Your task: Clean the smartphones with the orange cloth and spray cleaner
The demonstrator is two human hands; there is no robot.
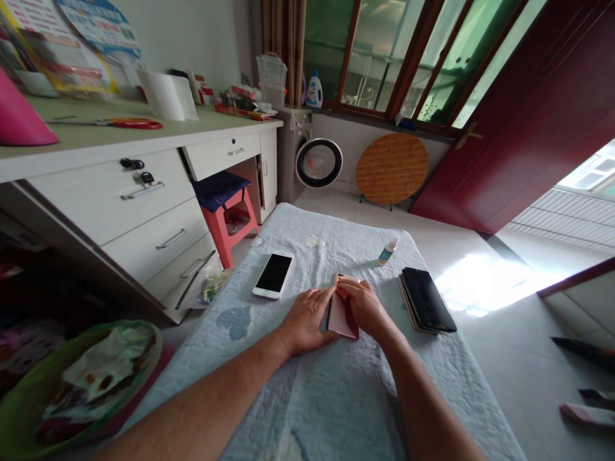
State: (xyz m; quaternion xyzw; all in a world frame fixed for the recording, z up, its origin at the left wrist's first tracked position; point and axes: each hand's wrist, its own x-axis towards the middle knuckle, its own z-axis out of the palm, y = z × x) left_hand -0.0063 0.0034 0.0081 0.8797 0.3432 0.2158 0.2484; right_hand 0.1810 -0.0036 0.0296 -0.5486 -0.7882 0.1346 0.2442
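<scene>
A pinkish phone (343, 316) lies on the light blue cloth (317, 237), its camera end away from me. My left hand (308, 320) holds its left side, thumb by the near end and fingertips at the top. Across its upper right part, my right hand (364, 308) has its fingers pressed together; whether something small is between them is hidden. A white phone (273, 275) with a dark screen lies to the left. On the right is a stack of dark devices (427, 299), with a small spray bottle (387, 251) beyond.
At the left stand a white desk (139, 237), a red stool (234, 221) with a dark cover, and a green basket (144, 384) of cloths. A washing machine (288, 147) with its door open and a round wooden board (393, 168) are farther back.
</scene>
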